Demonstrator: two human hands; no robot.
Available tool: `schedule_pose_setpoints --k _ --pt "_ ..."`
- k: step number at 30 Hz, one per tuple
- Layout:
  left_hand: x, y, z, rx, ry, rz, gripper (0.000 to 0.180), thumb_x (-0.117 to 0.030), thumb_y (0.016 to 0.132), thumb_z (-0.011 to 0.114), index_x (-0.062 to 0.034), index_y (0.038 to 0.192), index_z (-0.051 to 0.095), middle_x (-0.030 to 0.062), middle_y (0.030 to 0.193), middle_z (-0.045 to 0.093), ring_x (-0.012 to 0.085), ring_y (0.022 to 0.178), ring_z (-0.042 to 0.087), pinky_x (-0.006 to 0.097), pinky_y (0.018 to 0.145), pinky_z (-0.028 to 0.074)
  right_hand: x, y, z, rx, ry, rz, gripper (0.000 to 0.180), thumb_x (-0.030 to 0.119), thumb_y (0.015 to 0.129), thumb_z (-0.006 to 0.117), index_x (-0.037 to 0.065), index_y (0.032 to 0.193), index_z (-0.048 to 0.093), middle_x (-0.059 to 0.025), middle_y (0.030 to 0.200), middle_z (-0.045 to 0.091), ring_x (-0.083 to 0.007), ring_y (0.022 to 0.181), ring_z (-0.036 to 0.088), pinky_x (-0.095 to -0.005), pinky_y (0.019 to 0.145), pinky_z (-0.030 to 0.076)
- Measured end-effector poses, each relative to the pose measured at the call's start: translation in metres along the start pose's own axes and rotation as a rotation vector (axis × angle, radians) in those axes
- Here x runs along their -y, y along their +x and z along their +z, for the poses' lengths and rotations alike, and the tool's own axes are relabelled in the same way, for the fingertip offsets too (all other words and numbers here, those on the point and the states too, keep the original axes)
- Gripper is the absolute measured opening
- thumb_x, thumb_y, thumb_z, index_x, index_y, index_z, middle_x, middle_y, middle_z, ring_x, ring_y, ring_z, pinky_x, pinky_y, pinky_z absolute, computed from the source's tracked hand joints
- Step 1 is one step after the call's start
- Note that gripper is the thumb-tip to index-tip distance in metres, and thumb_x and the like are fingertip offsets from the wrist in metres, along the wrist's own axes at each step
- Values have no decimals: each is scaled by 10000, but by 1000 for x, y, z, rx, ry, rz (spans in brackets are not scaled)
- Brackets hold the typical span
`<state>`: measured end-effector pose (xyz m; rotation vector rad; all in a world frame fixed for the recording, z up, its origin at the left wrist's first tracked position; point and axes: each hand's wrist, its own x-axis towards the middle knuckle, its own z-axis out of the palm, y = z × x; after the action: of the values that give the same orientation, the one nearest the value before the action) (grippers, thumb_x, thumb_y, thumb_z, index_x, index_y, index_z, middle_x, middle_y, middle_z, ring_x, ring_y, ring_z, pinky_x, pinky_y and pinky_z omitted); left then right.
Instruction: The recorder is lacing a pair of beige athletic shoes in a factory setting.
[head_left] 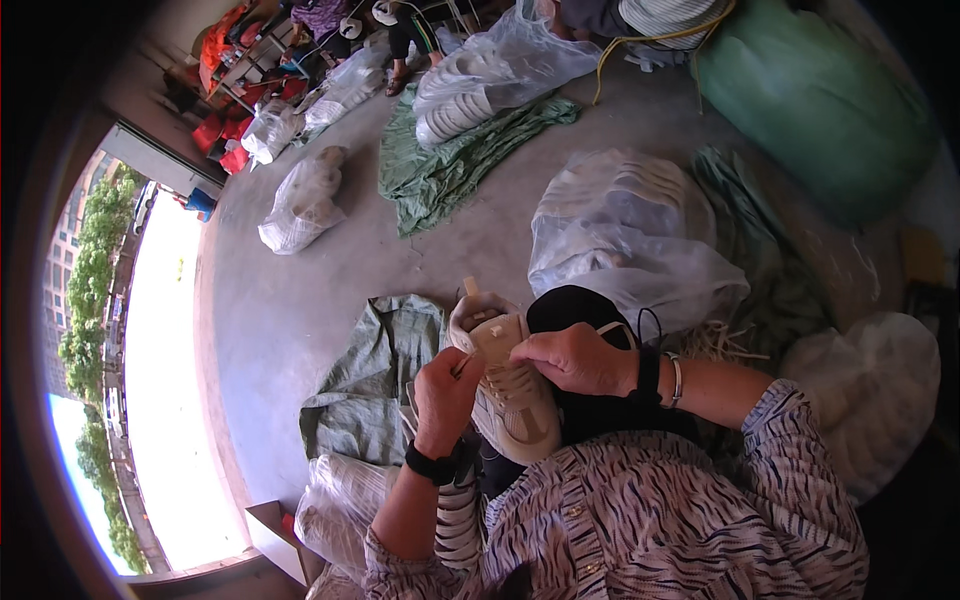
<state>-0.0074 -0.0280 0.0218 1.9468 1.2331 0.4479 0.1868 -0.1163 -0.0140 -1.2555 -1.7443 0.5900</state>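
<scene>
A beige sneaker (520, 410) rests on my lap, its toe toward me and its padded opening facing away. Light laces (512, 383) cross its front below the tongue (497, 338). My left hand (443, 398) is closed in a pinch at the left side of the upper eyelets, on a shoelace that barely shows. On the other side, my right hand (580, 360) pinches at the lace near the tongue, thumb and finger pressed together. The lace ends are too fine to follow. Dark bands circle both wrists.
A clear bag of pale shoes (630, 225) stands ahead to the right, near a large green sack (810, 110). Green cloth (370, 380) and another plastic bag (340, 500) lie at my left. Farther off are more bags (305, 200) and seated people. A wide doorway opens at left.
</scene>
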Motion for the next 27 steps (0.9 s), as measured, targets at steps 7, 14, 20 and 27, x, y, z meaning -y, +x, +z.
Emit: schedule_pose_setpoints --k 7,14,20,27 --pt "-7 1 13 -287 264 243 244 -224 795 603 -7 684 589 141 580 559 238 513 529 377 536 425 -5 4 7 -71 -159 28 185 46 811 540 73 980 611 -108 831 655 -263 683 641 -318 604 517" --pt "22 -12 -7 203 -728 -378 236 -236 888 569 -38 761 580 -62 625 479 24 544 410 178 495 307 -10 9 -19 -197 637 631 187 42 893 500 -54 1037 572 -91 877 651 -106 678 616 -214 527 496" --pt "39 -5 4 27 -242 -45 284 -244 917 533 -9 762 572 -32 594 493 68 566 424 241 514 358 10 -6 -11 102 370 636 103 26 851 558 -41 919 597 -65 686 638 -106 618 628 -232 526 492" --pt "39 -19 -5 -340 216 232 131 -191 851 584 -61 861 595 97 794 583 255 690 579 353 609 445 -3 -16 -3 -102 189 400 43 16 839 566 -21 821 552 -72 642 620 -102 578 604 -244 523 456"
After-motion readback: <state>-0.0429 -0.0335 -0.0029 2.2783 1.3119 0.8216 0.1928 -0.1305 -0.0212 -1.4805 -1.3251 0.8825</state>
